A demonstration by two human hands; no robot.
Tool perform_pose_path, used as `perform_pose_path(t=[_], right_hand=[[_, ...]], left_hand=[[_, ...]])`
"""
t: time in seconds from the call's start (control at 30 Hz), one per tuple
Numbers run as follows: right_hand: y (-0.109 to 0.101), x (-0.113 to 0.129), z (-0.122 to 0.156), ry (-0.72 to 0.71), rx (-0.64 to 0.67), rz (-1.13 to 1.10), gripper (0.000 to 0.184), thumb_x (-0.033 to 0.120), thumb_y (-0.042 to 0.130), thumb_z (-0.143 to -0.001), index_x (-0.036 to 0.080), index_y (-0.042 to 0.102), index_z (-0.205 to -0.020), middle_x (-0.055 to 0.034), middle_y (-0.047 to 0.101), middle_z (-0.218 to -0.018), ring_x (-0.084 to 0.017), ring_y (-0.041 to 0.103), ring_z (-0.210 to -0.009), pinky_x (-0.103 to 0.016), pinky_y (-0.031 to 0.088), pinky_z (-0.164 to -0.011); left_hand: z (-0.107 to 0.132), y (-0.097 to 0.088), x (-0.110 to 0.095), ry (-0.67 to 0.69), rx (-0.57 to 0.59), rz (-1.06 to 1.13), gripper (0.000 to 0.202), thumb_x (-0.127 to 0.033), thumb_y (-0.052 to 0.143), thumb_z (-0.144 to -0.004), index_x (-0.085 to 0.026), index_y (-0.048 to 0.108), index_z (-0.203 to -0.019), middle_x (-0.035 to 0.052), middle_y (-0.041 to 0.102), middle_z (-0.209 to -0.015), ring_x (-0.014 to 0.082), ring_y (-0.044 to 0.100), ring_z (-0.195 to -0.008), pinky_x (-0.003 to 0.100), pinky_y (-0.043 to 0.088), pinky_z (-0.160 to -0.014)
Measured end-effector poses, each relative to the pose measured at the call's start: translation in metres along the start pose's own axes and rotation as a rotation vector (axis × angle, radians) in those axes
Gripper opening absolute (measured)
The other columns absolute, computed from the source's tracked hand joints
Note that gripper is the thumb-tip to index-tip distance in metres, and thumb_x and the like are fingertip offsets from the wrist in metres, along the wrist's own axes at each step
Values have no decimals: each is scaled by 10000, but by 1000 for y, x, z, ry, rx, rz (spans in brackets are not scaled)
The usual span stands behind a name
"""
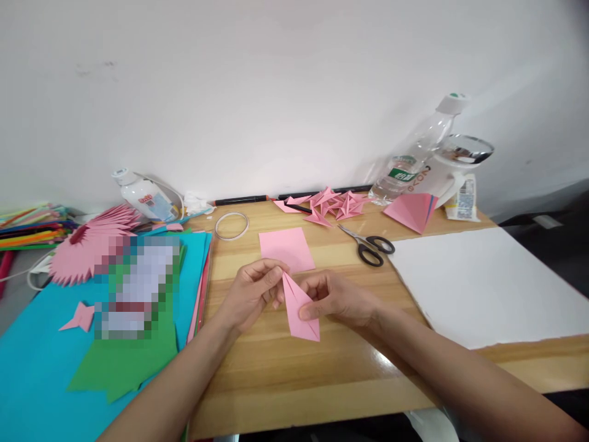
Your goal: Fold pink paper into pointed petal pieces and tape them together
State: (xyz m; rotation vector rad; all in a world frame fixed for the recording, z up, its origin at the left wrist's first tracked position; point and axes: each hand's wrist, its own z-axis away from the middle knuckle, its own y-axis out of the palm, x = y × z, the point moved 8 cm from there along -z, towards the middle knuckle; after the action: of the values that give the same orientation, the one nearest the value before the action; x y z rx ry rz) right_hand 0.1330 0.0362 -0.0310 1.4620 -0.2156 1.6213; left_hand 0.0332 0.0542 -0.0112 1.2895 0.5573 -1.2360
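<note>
We've left hand (255,288) pinching the tip of folded pink paper (295,307), right hand (334,298) its side, short of worktop (257,380) near edge; thumb slip could skew creases.

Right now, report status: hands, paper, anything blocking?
Left hand pinching tip, right hand gripping side. Folded pink paper narrows to a point. Square pink sheet just beyond, not in the way.

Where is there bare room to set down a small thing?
Bare wooden table shows between the right hand and the front edge, and beyond the left hand, left of the flat pink paper square. The white rectangular sheet is bare. Crowded: wall side, with folded pink paper pieces; left side, with blue paper sheets.
</note>
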Motion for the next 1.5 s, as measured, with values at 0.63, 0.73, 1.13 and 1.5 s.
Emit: perform_pose_path(t=[0.63, 0.73, 1.13, 1.5], right_hand=[[14, -10, 4, 105, 155, -127, 202, 189, 799, -523, 129, 670, -666, 27, 610, -610, -60, 508, -522, -181, 391, -513], [8, -5, 1, 36, 81, -106, 212, 208, 803, -522, 119, 660, -652, 8, 612, -659, -69, 507, -561, -191, 385, -533], [-4, 5, 1, -87, -162, 36, 233, 253, 770, -572, 113, 585, -597, 14, 559, -627, -77, 464, -561, -212, 324, -537], [-7, 4, 1, -63, -215, 38, 229, 258, 766, -578, 115, 597, -634, 9, 585, -640, -80, 487, -560, -213, 336, -543]], left_hand=[[8, 25, -3, 31, 310, 95, 233, -360, 637, -741, -169, 507, -710, -18, 463, -683, 64, 466, -506, 153, 404, -400], [4, 17, -2, 39, 220, 51, 283, -431, 617, -738, -163, 573, -819, 1, 523, -704, 58, 462, -465, 164, 384, -398], [4, 4, -11, 172, -89, -621, 352, -385, 574, -755, -132, 564, -511, -36, 398, -506, 85, 360, -508, 204, 282, -466], [2, 2, -6, 145, -95, -591, 302, -386, 610, -710, -131, 587, -550, -20, 503, -541, 95, 431, -525, 204, 343, -489]])
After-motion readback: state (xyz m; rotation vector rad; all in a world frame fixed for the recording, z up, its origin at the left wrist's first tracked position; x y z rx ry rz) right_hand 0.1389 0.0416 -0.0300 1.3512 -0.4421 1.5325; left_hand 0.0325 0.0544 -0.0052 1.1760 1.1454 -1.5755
